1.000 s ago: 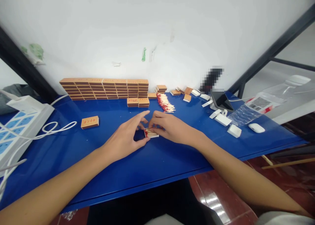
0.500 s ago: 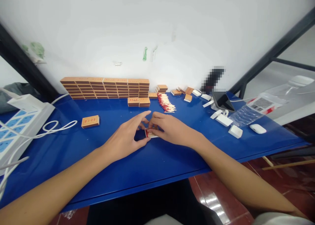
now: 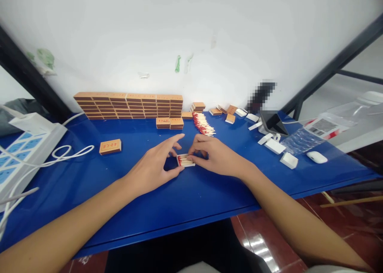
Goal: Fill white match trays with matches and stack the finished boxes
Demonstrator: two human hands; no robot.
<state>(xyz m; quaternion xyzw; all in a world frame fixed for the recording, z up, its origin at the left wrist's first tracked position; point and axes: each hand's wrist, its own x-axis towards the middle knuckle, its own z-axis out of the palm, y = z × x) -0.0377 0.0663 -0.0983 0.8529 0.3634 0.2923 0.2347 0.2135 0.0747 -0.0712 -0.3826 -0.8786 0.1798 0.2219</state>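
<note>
The blue table (image 3: 209,193) fills the middle of the frame, and its left and right ends are cut off by the edges. At the far left a white power strip (image 3: 26,141) shows only in part, with a cable (image 3: 68,155) looping from it. Along the wall, left of centre, stands a long stack of matchboxes (image 3: 128,105); the print on them is too small to read.

The left hand (image 3: 152,167) and the right hand (image 3: 215,155) meet in the centre over a tray (image 3: 185,160) of matches that lies on the table. The left hand grips the tray's left end narrowly between the thumb and bent fingers, with the forefinger stretched free above. The right hand holds the tray's right end with thumb and curled fingers; these cover that end, so its far side is hidden.

Above the hands is a pile of loose matches (image 3: 203,124). A single matchbox (image 3: 110,146) lies apart at centre left. At upper right a pixelated patch (image 3: 263,93) hides one object.
</note>
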